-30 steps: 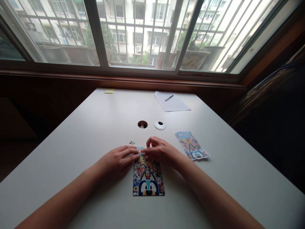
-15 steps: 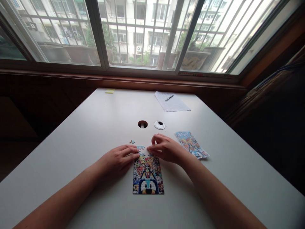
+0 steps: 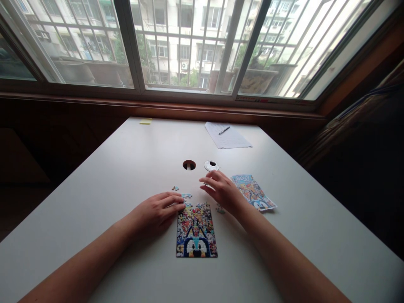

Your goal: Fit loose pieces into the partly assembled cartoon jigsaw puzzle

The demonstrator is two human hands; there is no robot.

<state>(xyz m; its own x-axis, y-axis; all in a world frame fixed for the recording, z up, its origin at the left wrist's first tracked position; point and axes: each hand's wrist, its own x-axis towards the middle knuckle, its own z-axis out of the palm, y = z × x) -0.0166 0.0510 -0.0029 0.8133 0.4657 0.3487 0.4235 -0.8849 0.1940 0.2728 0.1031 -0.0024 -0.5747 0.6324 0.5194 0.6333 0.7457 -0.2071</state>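
Note:
A partly assembled colourful jigsaw puzzle (image 3: 196,231) with a blue cartoon dog face lies on the white table (image 3: 126,168). My left hand (image 3: 158,212) rests flat beside the puzzle's top left corner, fingers stretched out and touching its edge. My right hand (image 3: 221,191) hovers just beyond the puzzle's top right corner, fingers loosely spread, nothing visible in them. Loose puzzle pieces lie near: one (image 3: 187,195) by my left fingertips, one (image 3: 175,188) farther back, one (image 3: 220,208) under my right wrist.
A printed puzzle picture card (image 3: 254,192) lies right of my right hand. A cable hole (image 3: 189,165) and its round white cap (image 3: 211,165) sit mid-table. Paper (image 3: 227,136) with a pen (image 3: 224,129) and a yellow note (image 3: 145,121) lie near the window.
My right hand lifted off the puzzle's top edge and moved back and to the right, its fingers opening. My left hand stayed in place.

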